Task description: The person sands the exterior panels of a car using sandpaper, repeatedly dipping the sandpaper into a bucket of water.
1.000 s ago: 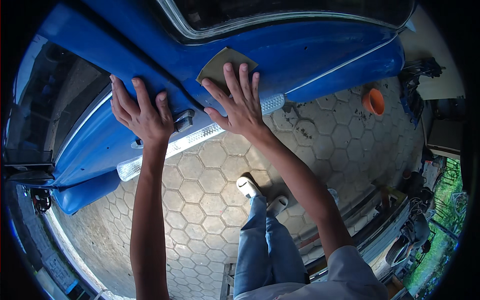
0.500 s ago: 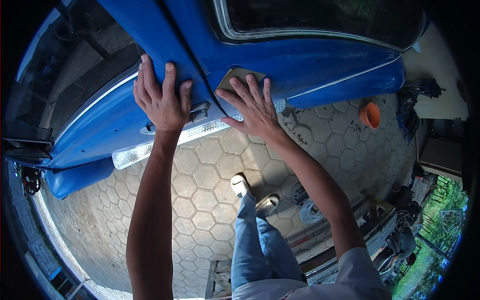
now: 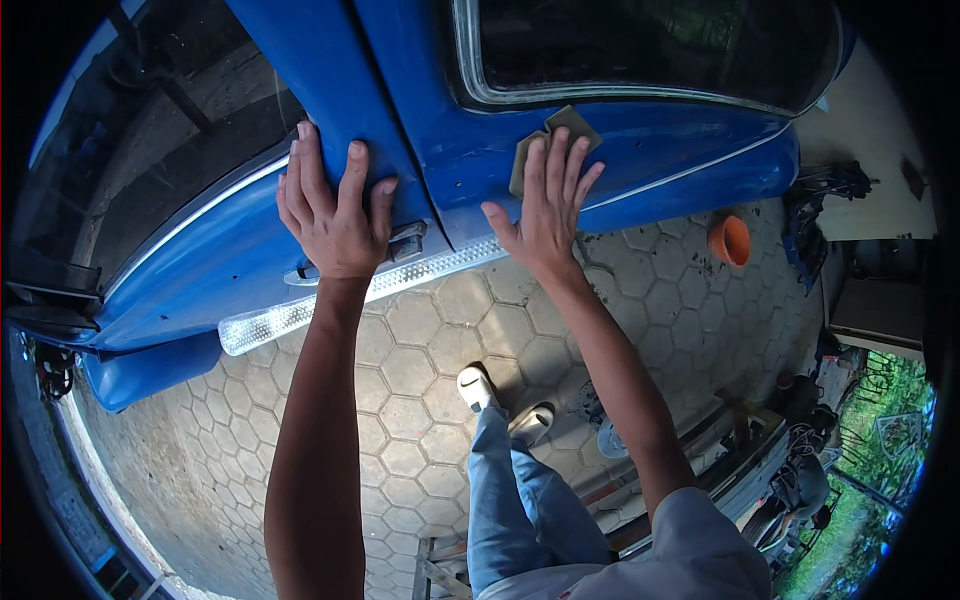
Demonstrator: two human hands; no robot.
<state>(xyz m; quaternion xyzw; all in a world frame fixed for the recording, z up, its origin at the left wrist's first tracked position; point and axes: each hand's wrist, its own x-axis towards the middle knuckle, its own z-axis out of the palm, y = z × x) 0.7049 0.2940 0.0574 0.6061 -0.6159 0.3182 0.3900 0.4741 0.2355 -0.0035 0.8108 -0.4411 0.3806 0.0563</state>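
Resting spread on the sheet [image 3: 583, 127], the right hand [image 3: 548, 205] pressed it flat to the car [image 3: 665, 140], no pinch seen. The left hand [image 3: 335, 220] lay open on the car near the handle [image 3: 408, 241], holding nothing visible. The sheet sat just below the window [image 3: 640, 50]; looked thin, light, probably bendy, easily creased. Best hold: flat fingers or a free corner. Pot [image 3: 729, 242] stood on the paving [image 3: 410, 320], well apart.
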